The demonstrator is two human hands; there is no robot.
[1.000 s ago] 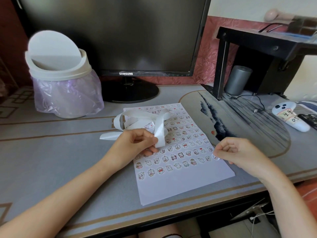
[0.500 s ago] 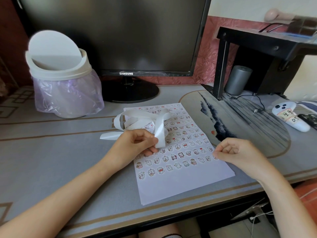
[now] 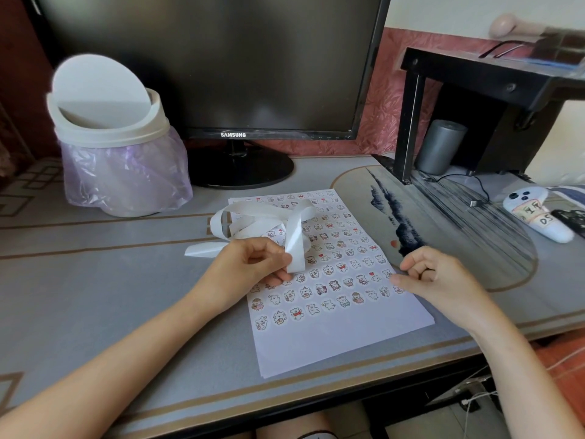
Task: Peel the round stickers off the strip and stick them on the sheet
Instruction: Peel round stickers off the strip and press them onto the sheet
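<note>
A white sheet (image 3: pixel 332 337) lies on the desk, most of it covered with rows of small round cartoon stickers (image 3: pixel 335 285). A long white backing strip (image 3: pixel 269 217) curls in loops over the sheet's upper left. My left hand (image 3: pixel 247 267) pinches the strip's near end between thumb and fingers, just above the sheet. My right hand (image 3: pixel 440 277) is at the sheet's right edge with its fingers curled in. Its thumb tip touches the paper beside the last sticker of a row. I see no sticker in that hand.
A white swing-lid bin (image 3: pixel 120 147) with a purple bag stands at the back left, next to a dark monitor (image 3: pixel 221 58). To the right are a round printed mat (image 3: pixel 459 232), a black stand (image 3: pixel 408 122), a grey cylinder (image 3: pixel 440 147) and a white controller (image 3: pixel 535 217).
My right hand has shifted slightly up and left along the sheet's right edge, leaving the edge sticker on the paper. My left hand and the strip have stayed put.
</note>
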